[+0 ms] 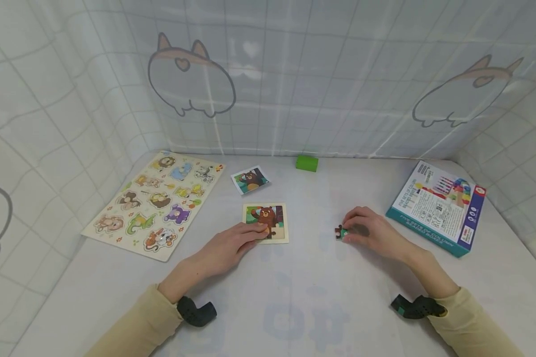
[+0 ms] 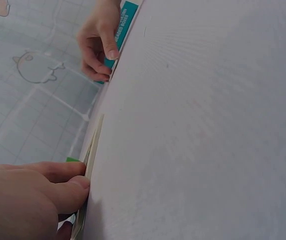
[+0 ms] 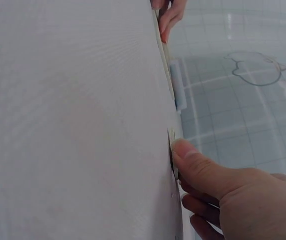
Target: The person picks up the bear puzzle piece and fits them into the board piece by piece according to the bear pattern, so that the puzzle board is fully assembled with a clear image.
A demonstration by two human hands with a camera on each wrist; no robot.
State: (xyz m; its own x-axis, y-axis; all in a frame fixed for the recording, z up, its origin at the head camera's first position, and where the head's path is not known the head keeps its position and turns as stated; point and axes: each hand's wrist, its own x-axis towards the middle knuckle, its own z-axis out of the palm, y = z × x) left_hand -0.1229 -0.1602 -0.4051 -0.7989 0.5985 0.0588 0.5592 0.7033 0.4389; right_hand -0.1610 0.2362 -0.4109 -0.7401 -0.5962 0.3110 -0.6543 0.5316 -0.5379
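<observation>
A small framed jigsaw tray [image 1: 287,223] with a brown bear picture lies flat in the middle of the head view. Its lower right part shows bare pale backing. Across its lower left part rests my left hand [image 1: 232,245], fingers laid over the picture and thumb by the near edge. To the right, my right hand [image 1: 372,233] pinches a puzzle piece [image 1: 338,232] of dark brown and green, low over the table. In the right wrist view the thumb [image 3: 185,150] lies against the thin piece, with the other fingers partly hidden behind it.
A small bear picture card [image 1: 251,179] lies behind the tray, and a green block [image 1: 307,163] stands near the back wall. An animal puzzle board [image 1: 147,206] is at the left. A teal and white box [image 1: 437,206] lies at the right.
</observation>
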